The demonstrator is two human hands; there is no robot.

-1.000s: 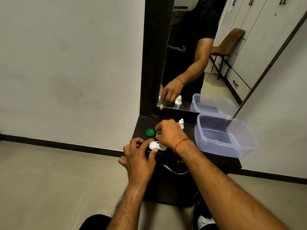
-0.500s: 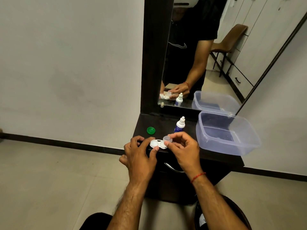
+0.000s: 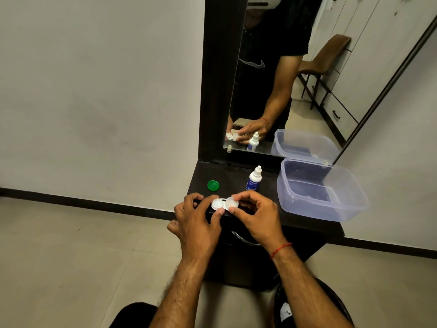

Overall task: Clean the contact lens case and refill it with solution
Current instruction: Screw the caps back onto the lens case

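A white contact lens case (image 3: 218,204) sits at the front edge of the dark dresser top (image 3: 234,178). My left hand (image 3: 196,221) grips its left well with thumb and fingers. My right hand (image 3: 256,215) holds a clear white cap (image 3: 232,203) over the case's right well, pinched between thumb and forefinger. A green cap (image 3: 213,185) lies alone on the dresser top, behind the case to the left. The small solution bottle (image 3: 254,179), white with a blue label, stands upright behind my right hand.
A clear plastic tub (image 3: 321,189) stands on the right of the dresser top. A mirror (image 3: 283,91) rises behind, reflecting me, the bottle and the tub. A drawer handle (image 3: 243,240) sits below the dresser's edge. Tiled floor lies around.
My right hand came back from the rear of the dresser top with the clear white cap and brought it down onto the case's right well. My left hand stayed on the case.
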